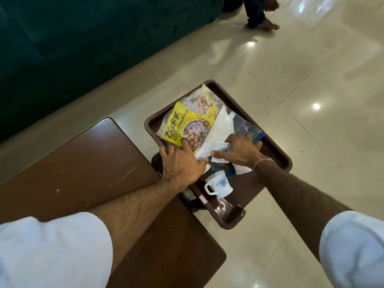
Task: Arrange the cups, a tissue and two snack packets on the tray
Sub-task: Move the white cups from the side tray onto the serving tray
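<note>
A dark brown tray juts out past the table edge over the floor. On it lie a yellow soya chunks packet, a white tissue and a dark blue snack packet. My left hand grips a white cup with blue flowers at the tray's near left. My right hand holds a second white cup on the tissue. A third white cup stands upright nearer me on the tray, free of both hands.
A brown wooden table lies to the left under my left arm. A dark green sofa fills the upper left. Glossy beige floor tiles surround the tray. A person's feet rest at the top.
</note>
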Demonstrator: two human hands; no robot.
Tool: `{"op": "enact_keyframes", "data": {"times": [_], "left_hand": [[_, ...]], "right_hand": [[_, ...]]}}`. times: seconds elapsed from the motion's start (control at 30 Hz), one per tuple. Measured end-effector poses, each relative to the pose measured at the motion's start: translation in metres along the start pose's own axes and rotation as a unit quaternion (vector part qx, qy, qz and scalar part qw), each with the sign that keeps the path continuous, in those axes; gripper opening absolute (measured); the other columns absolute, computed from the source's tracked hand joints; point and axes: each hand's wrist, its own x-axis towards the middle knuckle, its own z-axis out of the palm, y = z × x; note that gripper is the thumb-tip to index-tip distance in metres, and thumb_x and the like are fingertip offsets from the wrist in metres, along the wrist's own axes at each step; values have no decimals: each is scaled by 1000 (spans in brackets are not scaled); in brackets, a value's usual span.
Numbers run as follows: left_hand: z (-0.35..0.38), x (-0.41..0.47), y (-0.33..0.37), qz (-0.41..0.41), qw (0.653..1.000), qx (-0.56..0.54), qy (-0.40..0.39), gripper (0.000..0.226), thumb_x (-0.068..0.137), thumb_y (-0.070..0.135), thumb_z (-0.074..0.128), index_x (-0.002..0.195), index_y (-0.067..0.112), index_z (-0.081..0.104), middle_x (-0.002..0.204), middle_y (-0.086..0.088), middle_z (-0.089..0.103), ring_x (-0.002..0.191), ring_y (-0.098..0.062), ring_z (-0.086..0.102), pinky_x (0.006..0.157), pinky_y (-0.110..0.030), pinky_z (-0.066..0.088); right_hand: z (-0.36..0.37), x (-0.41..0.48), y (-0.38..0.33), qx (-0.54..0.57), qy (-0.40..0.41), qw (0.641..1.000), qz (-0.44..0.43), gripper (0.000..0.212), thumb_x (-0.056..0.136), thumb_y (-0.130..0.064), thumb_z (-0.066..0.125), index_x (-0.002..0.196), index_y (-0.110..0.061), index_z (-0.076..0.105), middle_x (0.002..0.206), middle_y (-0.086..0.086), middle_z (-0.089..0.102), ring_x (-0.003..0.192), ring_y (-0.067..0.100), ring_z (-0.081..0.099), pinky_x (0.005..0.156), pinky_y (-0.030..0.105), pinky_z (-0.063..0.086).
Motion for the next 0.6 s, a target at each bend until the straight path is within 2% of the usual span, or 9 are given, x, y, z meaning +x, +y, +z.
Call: {"op": "enact_keyframes", "data": {"times": [0.17, 0.27, 0.33, 0.43, 0.5, 0.6], "left_hand": [[2, -2, -9, 6, 997, -70, -7, 87, 71, 80, 54, 129, 16, 43, 125, -10, 59, 121, -30, 51, 110, -52, 23], [-1, -8, -18, 17, 990, -141, 3, 88, 70, 73, 65, 136, 19, 43, 133, -6, 49, 127, -24, 45, 116, -50, 20], [-7, -13, -24, 18, 981, -191, 19, 85, 68, 68, 72, 135, 23, 45, 128, -1, 45, 125, -22, 45, 116, -46, 22], [-22, -26, -37, 28, 964, -259, 54, 77, 65, 58, 81, 126, 25, 49, 117, 3, 42, 114, -24, 51, 105, -44, 40], [-34, -37, -49, 37, 955, -283, 74, 74, 64, 52, 84, 124, 26, 50, 116, 1, 43, 106, -27, 57, 91, -41, 50], [-52, -60, -79, 45, 953, -283, 97, 71, 64, 49, 83, 124, 36, 48, 116, 5, 47, 105, -22, 57, 86, -35, 42]], "right_hand": [[1, 1, 0, 88, 1, 996, -6, 78, 66, -74, 72, 119, -22, 50, 131, 7, 52, 124, 28, 45, 107, 59, 31], [-1, -8, -7, 125, 40, 991, -21, 77, 63, -66, 78, 117, -25, 40, 120, 1, 54, 112, 23, 50, 96, 47, 33], [-7, -14, -15, 152, 69, 986, -27, 80, 62, -61, 81, 117, -24, 37, 114, -2, 53, 107, 23, 52, 89, 43, 31], [-17, -27, -38, 197, 115, 972, -62, 78, 61, -54, 85, 112, -21, 37, 107, -2, 51, 104, 29, 58, 86, 44, 47], [-23, -35, -59, 211, 134, 964, -86, 76, 61, -54, 86, 113, -20, 41, 107, -1, 54, 104, 28, 60, 86, 43, 49], [-27, -49, -99, 219, 139, 959, -118, 82, 64, -53, 84, 130, -19, 50, 124, 3, 62, 117, 27, 58, 97, 51, 45]]}}
